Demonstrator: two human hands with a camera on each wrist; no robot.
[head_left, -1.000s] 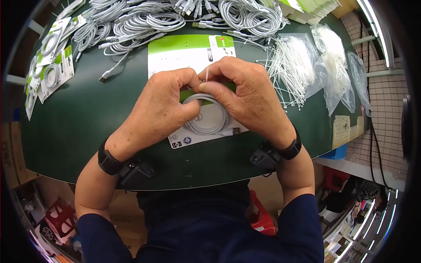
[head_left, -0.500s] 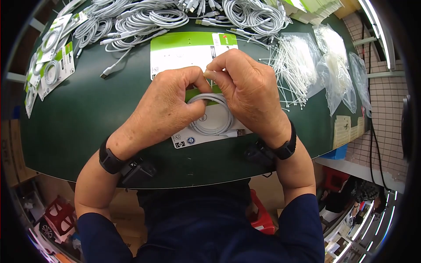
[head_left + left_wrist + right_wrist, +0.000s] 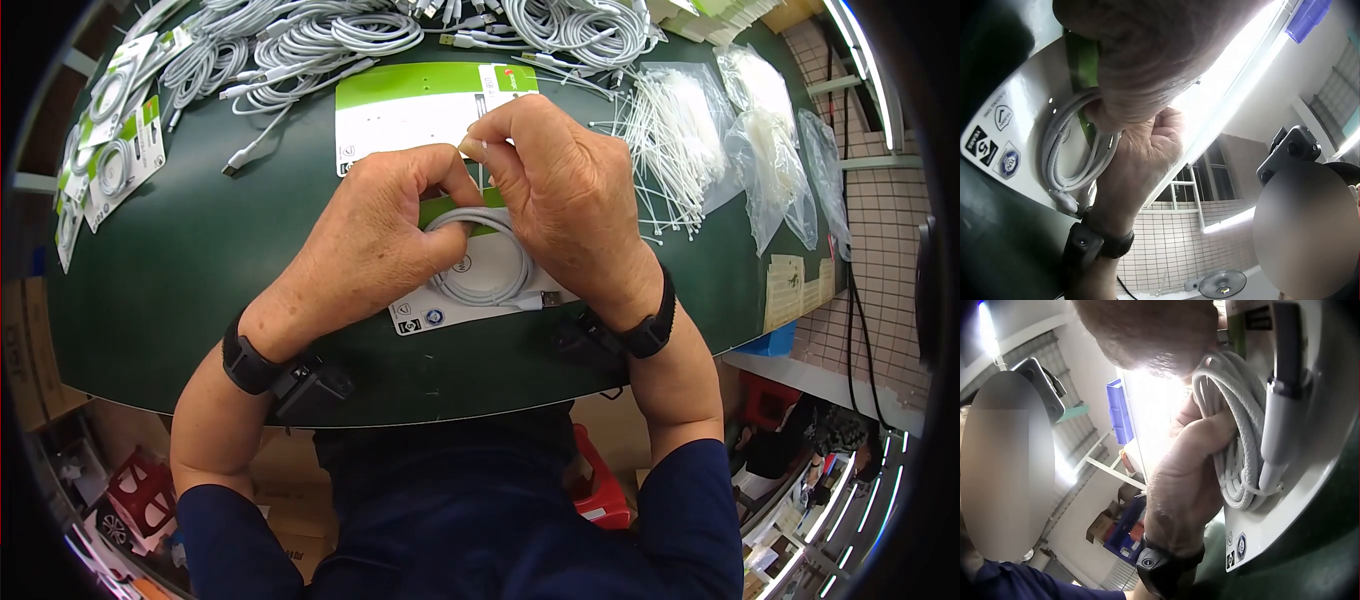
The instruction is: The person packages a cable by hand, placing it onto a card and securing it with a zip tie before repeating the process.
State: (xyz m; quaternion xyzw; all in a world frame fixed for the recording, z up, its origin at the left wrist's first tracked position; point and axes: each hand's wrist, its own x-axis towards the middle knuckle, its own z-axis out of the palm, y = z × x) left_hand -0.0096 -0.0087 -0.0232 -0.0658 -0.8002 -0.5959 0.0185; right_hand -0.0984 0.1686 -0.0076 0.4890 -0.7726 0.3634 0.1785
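Observation:
A white braided USB cable (image 3: 527,262), coiled, lies against a green and white packaging card (image 3: 462,318) in the head view. My left hand (image 3: 375,220) grips the coil, its thumb inside the loop and its index finger curled above. Between finger and thumb, my right hand (image 3: 575,185) pinches the end of a thin white cable tie (image 3: 481,178) above the coil. The metal USB plug (image 3: 551,299) points right. In the right wrist view the USB connector (image 3: 1285,400) lies along the card, and a tie binds the coil's lower strands.
Behind the hands lies another green and white card (image 3: 400,120). Coiled cables (image 3: 340,45) pile up at the back, and loose white cable ties (image 3: 675,150) spread beside plastic bags (image 3: 770,170) on the right. Finished-looking carded cables (image 3: 115,165) stack at the left.
My right hand has drawn up and away from the left, pulling the cable tie's end. The left hand keeps its grip on the coil and card.

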